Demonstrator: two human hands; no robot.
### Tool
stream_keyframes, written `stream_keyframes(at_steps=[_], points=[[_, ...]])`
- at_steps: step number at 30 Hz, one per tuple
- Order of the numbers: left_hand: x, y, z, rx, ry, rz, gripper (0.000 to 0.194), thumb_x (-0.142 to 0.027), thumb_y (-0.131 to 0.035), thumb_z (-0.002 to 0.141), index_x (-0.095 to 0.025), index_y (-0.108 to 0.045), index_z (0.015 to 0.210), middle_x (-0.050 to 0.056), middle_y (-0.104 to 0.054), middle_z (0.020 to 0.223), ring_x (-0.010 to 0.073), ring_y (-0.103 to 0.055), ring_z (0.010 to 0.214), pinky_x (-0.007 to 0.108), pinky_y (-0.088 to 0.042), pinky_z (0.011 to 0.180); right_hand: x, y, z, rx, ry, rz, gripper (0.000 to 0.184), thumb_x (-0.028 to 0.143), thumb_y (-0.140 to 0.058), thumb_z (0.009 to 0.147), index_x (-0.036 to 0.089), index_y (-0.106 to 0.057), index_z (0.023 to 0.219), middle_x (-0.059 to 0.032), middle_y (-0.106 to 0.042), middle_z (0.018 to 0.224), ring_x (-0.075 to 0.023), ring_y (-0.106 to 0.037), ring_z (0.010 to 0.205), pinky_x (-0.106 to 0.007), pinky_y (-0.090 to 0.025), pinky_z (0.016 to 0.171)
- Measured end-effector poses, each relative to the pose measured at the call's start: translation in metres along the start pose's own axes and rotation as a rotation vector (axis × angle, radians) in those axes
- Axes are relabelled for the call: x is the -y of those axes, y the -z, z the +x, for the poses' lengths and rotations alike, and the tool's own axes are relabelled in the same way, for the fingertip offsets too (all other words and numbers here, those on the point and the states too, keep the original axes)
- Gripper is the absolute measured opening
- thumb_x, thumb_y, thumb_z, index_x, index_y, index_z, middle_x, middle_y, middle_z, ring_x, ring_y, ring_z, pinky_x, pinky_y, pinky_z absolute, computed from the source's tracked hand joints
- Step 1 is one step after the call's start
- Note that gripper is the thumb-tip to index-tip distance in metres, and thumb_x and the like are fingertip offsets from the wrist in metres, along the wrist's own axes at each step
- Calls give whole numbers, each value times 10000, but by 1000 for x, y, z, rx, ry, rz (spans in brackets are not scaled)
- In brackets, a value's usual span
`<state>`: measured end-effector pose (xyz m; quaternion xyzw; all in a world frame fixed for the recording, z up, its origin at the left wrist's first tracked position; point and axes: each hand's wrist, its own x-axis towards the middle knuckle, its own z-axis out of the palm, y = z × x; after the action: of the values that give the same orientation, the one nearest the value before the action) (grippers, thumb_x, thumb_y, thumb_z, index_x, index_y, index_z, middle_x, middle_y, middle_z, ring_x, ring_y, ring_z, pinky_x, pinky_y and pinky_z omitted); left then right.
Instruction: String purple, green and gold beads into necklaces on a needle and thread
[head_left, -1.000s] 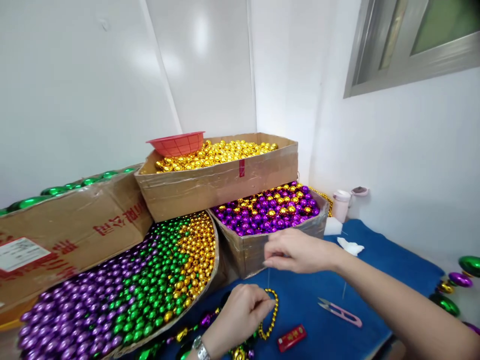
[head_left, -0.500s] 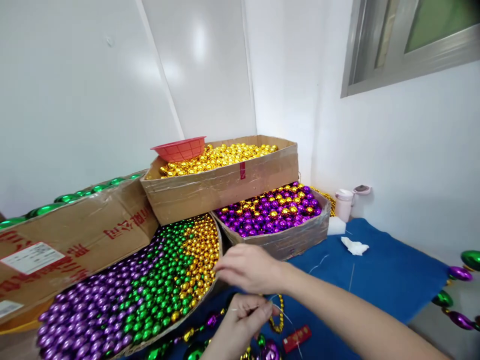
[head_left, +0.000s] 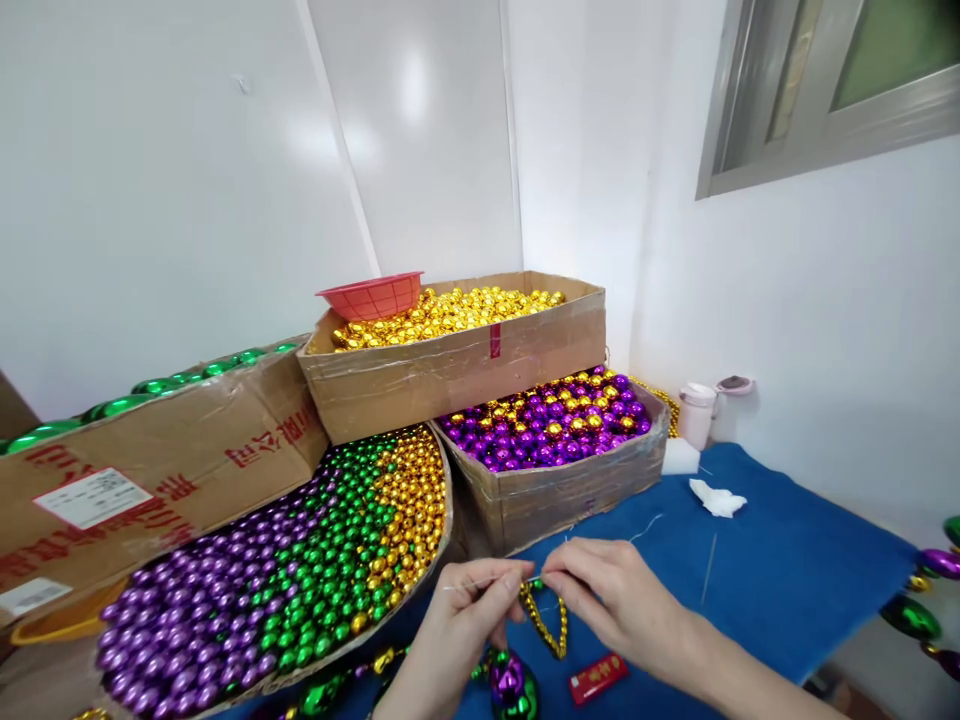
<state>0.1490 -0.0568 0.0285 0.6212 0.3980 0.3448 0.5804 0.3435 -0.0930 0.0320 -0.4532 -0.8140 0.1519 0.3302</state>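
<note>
My left hand (head_left: 472, 615) is closed in a pinch on a thin white thread (head_left: 480, 580). Close beside it, my right hand (head_left: 619, 595) pinches too, its fingertips at the same thread near a small green bead (head_left: 537, 583). A short strand of gold beads (head_left: 555, 640) hangs down between the hands. Below them lie large shiny purple and green beads (head_left: 508, 678), partly hidden by my left hand. A red packet (head_left: 598, 679) rests on the blue cloth (head_left: 757, 570) under my right wrist.
Small purple, green and gold beads fill a wide box (head_left: 448, 520) at left. Behind stand a box of purple and gold beads (head_left: 570, 500), a box of gold beads (head_left: 457, 375) with a red basket (head_left: 371, 298), and a printed carton (head_left: 225, 450). Crumpled tissue (head_left: 718, 498) and a pink cup (head_left: 696, 415) sit at right.
My right hand has come back from the edge of the small-bead box, down and right, to meet my left hand at the thread. The view has shifted slightly.
</note>
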Motion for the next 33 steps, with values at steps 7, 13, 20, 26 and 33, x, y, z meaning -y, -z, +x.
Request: stream_keyframes(at_steps=[7,13,20,26,33], points=[[-1,5,-5,15,-134,59,302,-363,-632,823,-184,-723,1049,61,-719,738,85,-471,475,201,-383,466,10,-2,-6,37,-12,166,219,321,-426,952,232,-617,895,3,-645,849,-127,-580,786,-234,-404,710],[-6,9,-3,84,-900,661,511,-97,-446,910,-268,-421,1392,53,-695,829,147,-612,713,246,-500,664,-9,-24,13,101,-230,742,381,496,-369,952,192,-598,965,20,-626,670,-80,-516,557,-198,-381,552],[3,20,2,59,-1197,1150,492,-113,-383,926,-155,-363,1416,92,-679,822,168,-522,600,279,-432,509,-26,-54,16,442,-297,980,694,765,-351,779,129,-573,947,12,-568,529,-58,-425,321,-155,-286,333],[17,18,1,10,-1176,1071,554,-102,-417,898,-176,-325,1440,100,-688,849,176,-534,620,281,-430,527,-23,-39,13,375,-232,729,594,730,-275,835,185,-495,921,3,-584,636,-71,-470,430,-177,-349,420],[5,2,-3,-67,-137,187,432,-330,-590,850,-209,-573,1264,18,-664,693,137,-581,585,221,-464,528,4,-26,-6,119,-107,-53,249,274,-364,916,179,-580,839,-87,-616,836,-199,-565,727,-320,-351,653]])
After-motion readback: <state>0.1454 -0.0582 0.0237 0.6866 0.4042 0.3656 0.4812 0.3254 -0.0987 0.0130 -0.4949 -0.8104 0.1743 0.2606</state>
